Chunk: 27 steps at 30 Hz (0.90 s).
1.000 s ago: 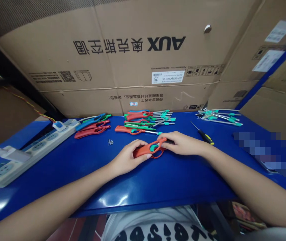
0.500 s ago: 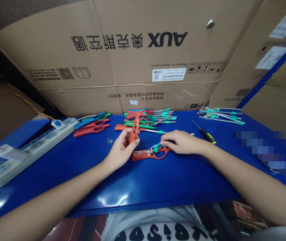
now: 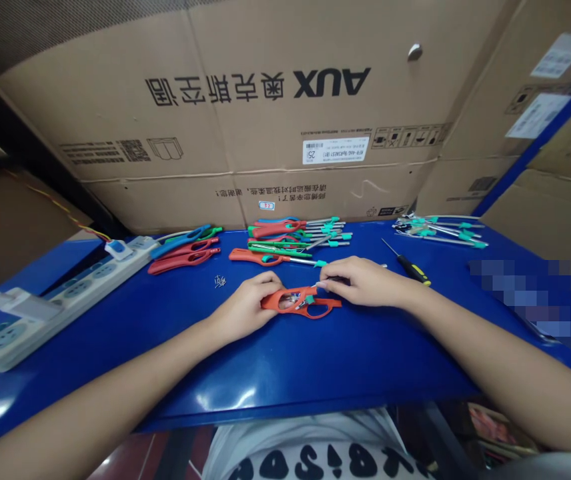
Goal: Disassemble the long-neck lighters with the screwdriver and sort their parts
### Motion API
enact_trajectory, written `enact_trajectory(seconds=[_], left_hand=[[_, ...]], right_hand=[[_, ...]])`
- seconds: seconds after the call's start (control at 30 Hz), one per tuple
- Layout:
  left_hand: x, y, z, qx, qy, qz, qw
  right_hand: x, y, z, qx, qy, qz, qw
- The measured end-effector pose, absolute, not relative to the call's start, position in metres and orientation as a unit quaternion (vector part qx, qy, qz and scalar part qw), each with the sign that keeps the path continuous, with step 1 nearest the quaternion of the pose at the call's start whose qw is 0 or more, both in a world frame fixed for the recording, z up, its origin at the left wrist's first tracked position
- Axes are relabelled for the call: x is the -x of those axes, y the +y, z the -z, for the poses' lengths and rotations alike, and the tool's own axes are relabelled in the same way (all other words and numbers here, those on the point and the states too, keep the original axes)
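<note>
My left hand [image 3: 251, 301] is closed round the left end of an orange lighter casing [image 3: 324, 313], low over the table. The loose orange half-shell [image 3: 271, 300] lies over the other half at an angle, still apart at the trigger side. White wires and a green trigger [image 3: 308, 301] show in the gap between them. My right hand [image 3: 355, 280] pinches with thumb and forefinger at the casing's right end, on what looks like the thin metal rod; most of it is hidden by the fingers.
Behind lie several lighters with rods [image 3: 278, 228], and left of them several empty casings [image 3: 185, 259]. Small screws [image 3: 220, 281] lie left of my left hand. A screwdriver [image 3: 413, 270], several rod assemblies [image 3: 440, 230], a power strip [image 3: 80, 287] and a cardboard wall [image 3: 245, 143] surround the blue table [image 3: 205, 383].
My left hand has lowered the upright orange half-shell onto the lying half, covering part of the inside. My right hand stays at the right end, nearly unmoved.
</note>
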State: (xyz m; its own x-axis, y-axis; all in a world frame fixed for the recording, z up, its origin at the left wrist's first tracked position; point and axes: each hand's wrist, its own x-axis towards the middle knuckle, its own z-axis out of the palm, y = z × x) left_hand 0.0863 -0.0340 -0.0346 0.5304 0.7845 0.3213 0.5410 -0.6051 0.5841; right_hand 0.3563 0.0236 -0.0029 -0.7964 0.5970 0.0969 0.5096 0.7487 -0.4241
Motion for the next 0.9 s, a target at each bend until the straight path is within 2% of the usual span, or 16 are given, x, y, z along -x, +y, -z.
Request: enact_trajectory(seconds=[0.2, 0.33, 0.43, 0.57, 0.63, 0.77, 0.9], left_hand=[[-0.065, -0.022, 0.015, -0.869, 0.405, -0.251, 0.133], [-0.048, -0.01, 0.006, -0.822, 0.475, -0.286, 0.131], [-0.058, -0.014, 0.004, -0.742, 0.516, -0.377, 0.204], [-0.091, -0.033, 0.005, -0.628, 0.475, -0.458, 0.413], [-0.103, -0.041, 0.008, -0.578, 0.45, -0.48, 0.484], [-0.11, -0.046, 0.014, -0.531, 0.421, -0.519, 0.521], [-0.117, -0.05, 0.023, -0.524, 0.424, -0.496, 0.547]], right_hand=[[-0.366, 0.038, 0.003, 0.249, -0.933, -0.199, 0.166], [-0.378, 0.053, 0.001, 0.308, -0.898, -0.216, 0.226], [-0.379, 0.055, -0.001, 0.343, -0.859, -0.242, 0.292], [-0.363, 0.041, 0.003, 0.319, -0.842, -0.294, 0.322], [-0.354, 0.034, 0.007, 0.304, -0.83, -0.332, 0.329], [-0.341, 0.023, 0.014, 0.296, -0.822, -0.365, 0.321], [-0.333, 0.011, 0.013, 0.332, -0.858, -0.316, 0.231]])
